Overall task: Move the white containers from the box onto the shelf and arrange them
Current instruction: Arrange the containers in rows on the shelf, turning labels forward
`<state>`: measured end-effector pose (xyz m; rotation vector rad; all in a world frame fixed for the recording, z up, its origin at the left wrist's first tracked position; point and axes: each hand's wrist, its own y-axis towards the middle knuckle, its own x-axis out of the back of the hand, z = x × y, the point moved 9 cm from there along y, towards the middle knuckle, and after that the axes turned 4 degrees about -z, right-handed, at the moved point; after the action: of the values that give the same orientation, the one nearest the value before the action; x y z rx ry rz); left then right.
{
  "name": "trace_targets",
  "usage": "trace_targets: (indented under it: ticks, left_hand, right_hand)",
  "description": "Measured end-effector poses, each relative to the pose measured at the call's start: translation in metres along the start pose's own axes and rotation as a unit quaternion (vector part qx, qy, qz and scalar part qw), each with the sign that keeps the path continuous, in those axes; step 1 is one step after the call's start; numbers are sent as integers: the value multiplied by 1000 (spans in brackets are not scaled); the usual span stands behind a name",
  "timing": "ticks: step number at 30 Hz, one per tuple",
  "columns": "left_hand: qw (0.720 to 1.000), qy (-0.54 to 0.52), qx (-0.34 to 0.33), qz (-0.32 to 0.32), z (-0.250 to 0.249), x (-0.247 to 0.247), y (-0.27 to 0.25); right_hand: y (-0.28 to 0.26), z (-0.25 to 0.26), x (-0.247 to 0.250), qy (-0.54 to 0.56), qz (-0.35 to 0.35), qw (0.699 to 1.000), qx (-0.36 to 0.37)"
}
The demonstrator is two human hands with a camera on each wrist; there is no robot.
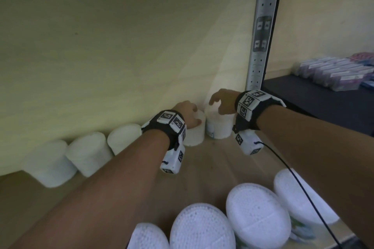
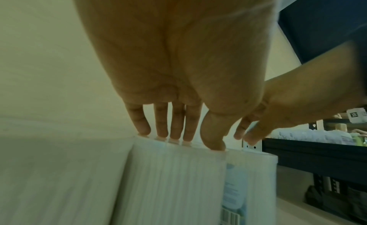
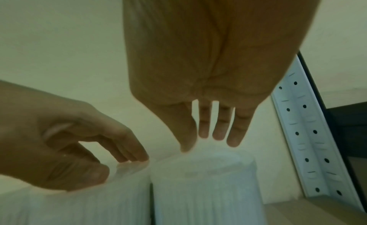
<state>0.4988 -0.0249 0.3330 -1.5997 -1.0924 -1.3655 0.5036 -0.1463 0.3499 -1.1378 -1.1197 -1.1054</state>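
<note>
Several white ribbed containers stand in a row along the back wall of the wooden shelf. My left hand grips the top of one white container from above, fingertips at its far edge, thumb at the near edge. Touching its right side stands the end container, which has a label. My right hand hovers just above that one, fingers straight and spread, holding nothing.
More white containers continue the row to the left. Three with beaded lids sit in front, below my arms. A perforated metal upright stands right of the end container. Beyond it, a dark shelf holds packets.
</note>
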Motion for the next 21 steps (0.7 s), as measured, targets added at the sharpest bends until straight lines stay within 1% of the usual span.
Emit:
trace_targets:
  ticks: [1, 2, 3, 5, 7, 10, 16, 21]
  left_hand:
    - [1000, -1, 1, -2, 0, 0, 0]
    - [1000, -1, 0, -3, 0, 0, 0]
    - [1000, -1, -1, -3, 0, 0, 0]
    - [1000, -1, -2, -1, -1, 0, 0]
    - [1000, 1, -4, -2, -2, 0, 0]
    - [1000, -2, -2, 1, -1, -1, 0]
    - [1000, -10, 6, 1, 1, -4, -1]
    - [1000, 3, 4, 8, -1, -6, -3]
  right_hand:
    - [-1, -2, 3, 2, -26, 1000, -12]
    - [-1, -5, 3, 1, -38, 999, -25]
    - [-1, -7, 0, -5, -33, 999, -34]
    - [-1, -12, -10, -20, -1, 999, -49]
    - [-1, -14, -14, -27, 6, 998, -52]
    - [2, -13, -13, -33, -1, 998, -49]
    - [-5, -6, -8, -34, 8, 999, -39]
    - [-8, -3, -9, -19, 46, 999, -22]
